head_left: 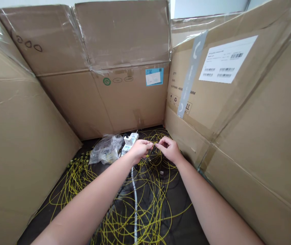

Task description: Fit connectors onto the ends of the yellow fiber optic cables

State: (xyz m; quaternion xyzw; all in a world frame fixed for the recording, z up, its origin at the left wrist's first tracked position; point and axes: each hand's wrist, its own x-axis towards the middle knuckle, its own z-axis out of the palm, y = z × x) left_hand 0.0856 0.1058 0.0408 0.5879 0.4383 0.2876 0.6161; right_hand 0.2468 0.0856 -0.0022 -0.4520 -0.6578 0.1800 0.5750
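Observation:
My left hand point(140, 150) and my right hand point(169, 149) meet near the middle, fingertips pinched and almost touching. Between them runs a thin yellow cable point(154, 143), gripped by both hands. Its ends are lost among other yellow cables behind and below the hands. Many loose loops of yellow cable point(132, 217) spread over the dark surface under my forearms. Just left of my left hand is a white power strip point(126, 147) with a plug or adapter in it, partly covered by the hand.
A crumpled clear plastic bag point(106, 149) lies left of the power strip. The strip's white cord point(135, 204) runs toward me. A small metallic piece point(162, 173) sits below my right hand. Tall cardboard walls stand left point(20, 129), behind point(125, 102) and right point(250, 136).

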